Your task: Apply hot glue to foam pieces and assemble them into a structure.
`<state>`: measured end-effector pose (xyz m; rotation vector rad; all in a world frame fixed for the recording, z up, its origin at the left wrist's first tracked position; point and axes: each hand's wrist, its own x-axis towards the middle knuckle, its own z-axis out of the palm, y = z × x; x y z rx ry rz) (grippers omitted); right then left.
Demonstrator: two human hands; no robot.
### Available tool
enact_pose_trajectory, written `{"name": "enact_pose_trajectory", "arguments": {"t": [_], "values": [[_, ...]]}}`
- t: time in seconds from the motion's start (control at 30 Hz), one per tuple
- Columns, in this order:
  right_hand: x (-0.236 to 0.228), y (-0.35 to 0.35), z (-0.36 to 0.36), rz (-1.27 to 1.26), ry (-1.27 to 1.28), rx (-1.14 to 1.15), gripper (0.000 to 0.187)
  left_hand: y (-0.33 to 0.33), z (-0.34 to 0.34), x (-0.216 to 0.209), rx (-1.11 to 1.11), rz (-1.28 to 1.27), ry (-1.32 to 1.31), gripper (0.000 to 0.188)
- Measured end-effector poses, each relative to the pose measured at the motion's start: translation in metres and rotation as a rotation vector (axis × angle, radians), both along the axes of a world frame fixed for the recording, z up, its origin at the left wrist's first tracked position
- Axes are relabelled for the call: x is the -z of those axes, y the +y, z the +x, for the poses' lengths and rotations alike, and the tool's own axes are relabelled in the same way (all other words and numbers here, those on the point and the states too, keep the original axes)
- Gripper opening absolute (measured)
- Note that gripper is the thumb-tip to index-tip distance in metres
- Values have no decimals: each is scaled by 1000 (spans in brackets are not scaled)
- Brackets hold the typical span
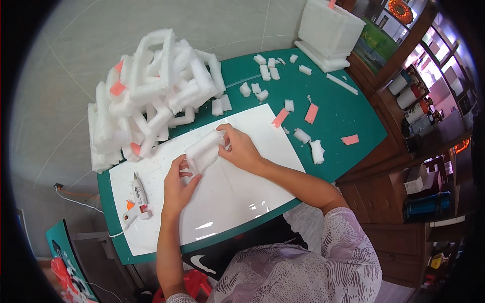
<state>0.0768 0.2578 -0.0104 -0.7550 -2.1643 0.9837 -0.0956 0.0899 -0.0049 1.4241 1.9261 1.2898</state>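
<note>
Between my two hands is a white foam block (204,151), lying tilted just over the white board (237,187). My left hand (180,183) grips its near left end, thumb and fingers closed on it. At the far right end my right hand (238,147) pinches the same block. A white hot glue gun (139,194) with an orange trigger lies on the board left of my left hand, its cable running off the edge. Beyond the board rises a big heap of white foam frames (161,86) with some pink pieces among them.
Small white foam offcuts (265,70) and pink strips (311,113) are scattered over the green table (348,126). A stack of white foam sheets (328,35) stands at the back right. Wooden cabinets (389,242) line the right; a grey wall (212,25) is behind.
</note>
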Motion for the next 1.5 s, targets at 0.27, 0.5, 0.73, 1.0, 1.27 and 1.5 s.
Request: {"name": "enact_pose_trajectory", "arguments": {"t": [0.27, 0.5, 0.73, 1.0, 1.27, 1.5], "values": [[-8, -2, -2, -11, 47, -77, 53, -4, -7, -7, -40, 62, -23, 63], [-5, 4, 3, -58, 196, -166, 70, -11, -21, -11, -68, 236, -260, 60], [-4, 13, 7, -103, 269, -180, 63, -39, -21, -42, -124, 385, -430, 60], [-10, 15, 9, -96, 184, -193, 48, -29, -47, -162, -219, 495, -412, 52], [-5, 10, 1, 7, 184, -197, 37, 28, -65, -234, -587, 337, 127, 46], [-3, 19, 10, -6, 201, -101, 29, 0, 7, -139, -303, 499, 144, 19]]}}
